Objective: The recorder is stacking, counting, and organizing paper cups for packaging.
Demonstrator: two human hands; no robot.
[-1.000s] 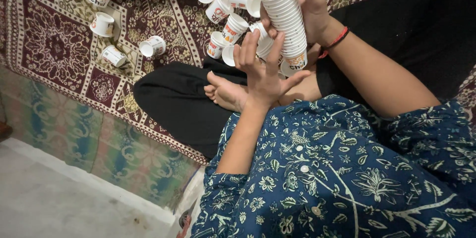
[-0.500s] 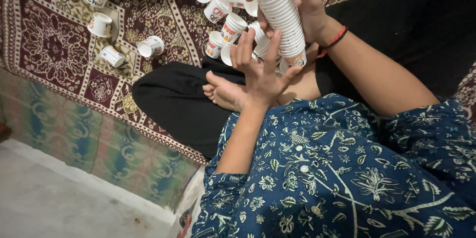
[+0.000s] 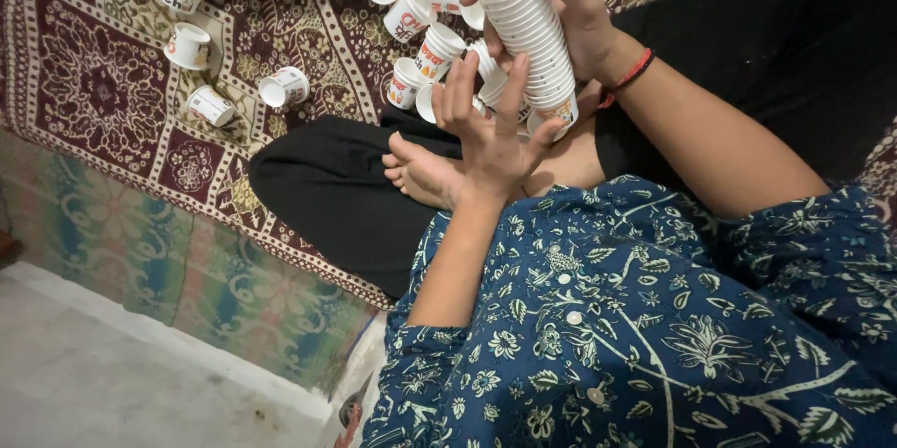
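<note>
My right hand (image 3: 579, 14) grips a tall stack of nested white paper cups (image 3: 534, 32), tilted with its open mouth up and to the left. My left hand (image 3: 491, 135) is spread, fingers apart, with its fingertips against the lower part of that stack. Several loose white paper cups with red and orange print (image 3: 425, 51) lie on the patterned maroon rug (image 3: 103, 84) just beyond my hands. My bare foot (image 3: 425, 172) rests under the left hand on my black trouser leg (image 3: 327, 186).
More loose cups (image 3: 210, 104) lie scattered across the rug at the top left. A green and blue patterned cloth (image 3: 187, 270) edges the rug, with grey floor (image 3: 93, 383) beyond. My blue floral sleeves fill the lower right.
The view has shifted slightly. My left hand has opened its fingers wider against the bottom of the stack, which my right hand keeps holding in much the same place.
</note>
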